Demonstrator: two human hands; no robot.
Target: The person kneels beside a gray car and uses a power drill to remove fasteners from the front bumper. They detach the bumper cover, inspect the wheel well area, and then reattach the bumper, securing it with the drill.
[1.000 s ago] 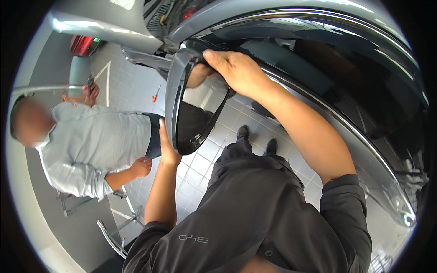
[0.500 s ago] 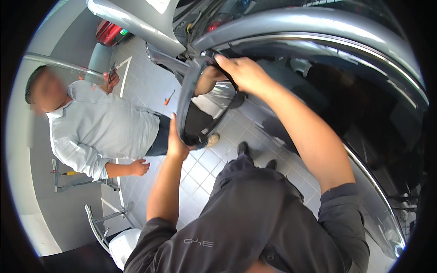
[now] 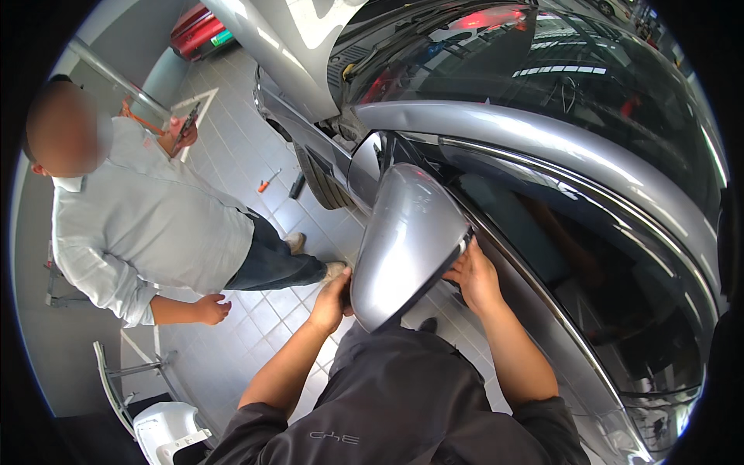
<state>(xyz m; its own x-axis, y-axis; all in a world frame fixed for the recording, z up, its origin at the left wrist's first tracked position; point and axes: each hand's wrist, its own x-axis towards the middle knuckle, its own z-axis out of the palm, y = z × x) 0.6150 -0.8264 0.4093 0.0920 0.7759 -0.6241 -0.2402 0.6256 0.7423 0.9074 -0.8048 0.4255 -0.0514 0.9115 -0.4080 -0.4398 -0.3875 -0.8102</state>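
Two-handed grip (image 3: 331, 302) (image 3: 477, 275) on wing mirror (image 3: 407, 240)

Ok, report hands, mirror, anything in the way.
Left hand, right hand on opposite edges of mirror. Silver shell up, beside car window. Co-worker standing left, not touching.

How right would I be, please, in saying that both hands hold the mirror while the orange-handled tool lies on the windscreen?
Only the tool's place is wrong: the orange-handled tool lies on the floor, as the head view shows; the left hand and right hand do hold the mirror.
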